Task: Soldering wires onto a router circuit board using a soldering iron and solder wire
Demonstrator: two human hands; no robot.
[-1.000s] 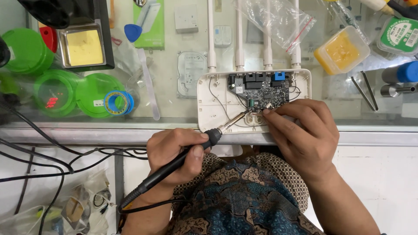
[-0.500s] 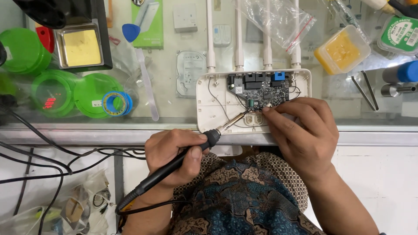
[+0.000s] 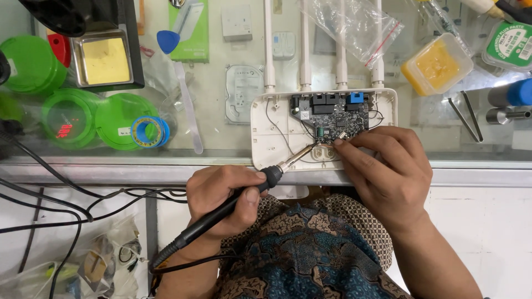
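Note:
An opened white router (image 3: 274,133) with several antennas lies on the glass counter, its dark circuit board (image 3: 332,116) exposed. My left hand (image 3: 221,199) grips a black soldering iron (image 3: 244,199), whose metal tip reaches the lower edge of the board. My right hand (image 3: 388,171) rests on the router's near right side. Its fingertips pinch something small at the board's edge, next to the iron tip; what it is I cannot make out.
Left of the router sit green round containers (image 3: 66,119), a blue solder spool (image 3: 147,132) and a metal tray holding a yellow sponge (image 3: 105,58). A yellow tub (image 3: 438,65), tweezers (image 3: 468,116) and a plastic bag (image 3: 360,25) lie to the right. Black cables (image 3: 66,199) hang below the counter edge.

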